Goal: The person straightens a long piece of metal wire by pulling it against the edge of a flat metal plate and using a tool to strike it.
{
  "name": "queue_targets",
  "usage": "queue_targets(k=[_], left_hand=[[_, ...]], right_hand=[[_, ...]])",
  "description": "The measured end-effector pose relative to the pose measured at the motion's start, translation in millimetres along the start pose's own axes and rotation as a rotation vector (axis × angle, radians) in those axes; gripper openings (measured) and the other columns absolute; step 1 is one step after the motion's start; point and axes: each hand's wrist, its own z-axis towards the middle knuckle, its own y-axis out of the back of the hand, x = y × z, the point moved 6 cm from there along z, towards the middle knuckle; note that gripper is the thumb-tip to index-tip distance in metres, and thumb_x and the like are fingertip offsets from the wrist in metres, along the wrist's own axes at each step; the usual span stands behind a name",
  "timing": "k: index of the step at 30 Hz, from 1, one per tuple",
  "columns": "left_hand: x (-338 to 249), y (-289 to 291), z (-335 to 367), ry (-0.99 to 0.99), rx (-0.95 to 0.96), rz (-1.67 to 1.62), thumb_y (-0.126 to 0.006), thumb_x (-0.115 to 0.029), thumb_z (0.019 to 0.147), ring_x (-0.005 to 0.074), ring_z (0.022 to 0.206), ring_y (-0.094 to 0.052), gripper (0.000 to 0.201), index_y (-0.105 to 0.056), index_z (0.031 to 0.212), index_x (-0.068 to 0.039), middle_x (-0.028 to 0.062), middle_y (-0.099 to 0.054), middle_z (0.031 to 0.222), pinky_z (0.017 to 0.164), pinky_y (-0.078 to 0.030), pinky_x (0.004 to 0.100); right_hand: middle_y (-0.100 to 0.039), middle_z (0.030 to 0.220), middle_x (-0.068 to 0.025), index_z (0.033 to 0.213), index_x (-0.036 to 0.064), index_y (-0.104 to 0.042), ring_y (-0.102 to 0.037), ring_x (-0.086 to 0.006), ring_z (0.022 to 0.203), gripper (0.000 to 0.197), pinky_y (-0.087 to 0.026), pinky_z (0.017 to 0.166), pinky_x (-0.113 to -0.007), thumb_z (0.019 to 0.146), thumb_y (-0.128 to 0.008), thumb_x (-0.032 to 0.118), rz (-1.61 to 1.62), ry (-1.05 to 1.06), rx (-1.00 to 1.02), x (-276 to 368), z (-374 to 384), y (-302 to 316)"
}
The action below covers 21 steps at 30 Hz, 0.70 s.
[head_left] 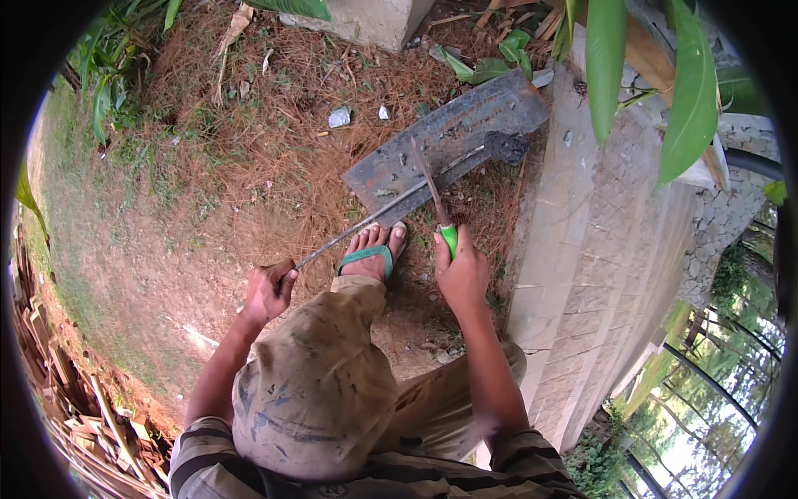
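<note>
Gripping the thin rod (389,208) in the left hand (270,291) and the green-handled tool (434,193) in the right hand (463,270), with fingers curled snugly, best done without wobbling.

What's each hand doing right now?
Left hand: closed, holding the rod.
Right hand: closed, holding the green-handled tool.

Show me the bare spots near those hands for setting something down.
Bare room: the concrete strip right of the right hand, and the ground between the left hand and the wood pile. Crowded: the metal plate, with the rod and green-handled tool across it, a dark lump at its right end and a sandalled foot nearby.
</note>
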Motion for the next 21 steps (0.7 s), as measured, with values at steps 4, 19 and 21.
queue_targets(k=[4, 19, 21], left_hand=[[0, 4, -6, 0.017, -0.02, -0.036, -0.057, -0.03, 0.103, 0.0446, 0.058, -0.058, 0.032, -0.054, 0.081, -0.006, 0.0193, -0.052, 0.059, 0.054, -0.043, 0.0503], [3, 2, -9, 0.057, -0.008, -0.006, -0.056, -0.03, 0.104, 0.0468, 0.059, -0.056, 0.032, -0.054, 0.082, -0.006, 0.0214, -0.053, 0.06, 0.055, -0.043, 0.0508], [-4, -7, -5, 0.039, -0.022, -0.032, -0.055, -0.029, 0.104, 0.0466, 0.059, -0.057, 0.032, -0.054, 0.082, -0.005, 0.0214, -0.053, 0.06, 0.055, -0.043, 0.0506]], right_hand=[[-0.064, 0.063, -0.0181, 0.096, 0.0073, -0.055, -0.066, -0.0417, 0.056, 0.033, -0.05, 0.049, -0.049, 0.101, -0.065, 0.039, 0.104, -0.042, -0.042, 30, -8, 4], [-0.063, 0.06, -0.0139, 0.107, 0.0054, -0.057, -0.069, -0.0337, 0.053, 0.033, -0.049, 0.048, -0.049, 0.104, -0.061, 0.038, -0.092, 0.148, 0.192, 11, -17, 5], [-0.064, 0.057, -0.0107, 0.1, 0.0101, -0.059, -0.067, -0.0338, 0.05, 0.034, -0.049, 0.044, -0.047, 0.103, -0.061, 0.044, -0.116, -0.152, 0.048, -35, 9, 25]])
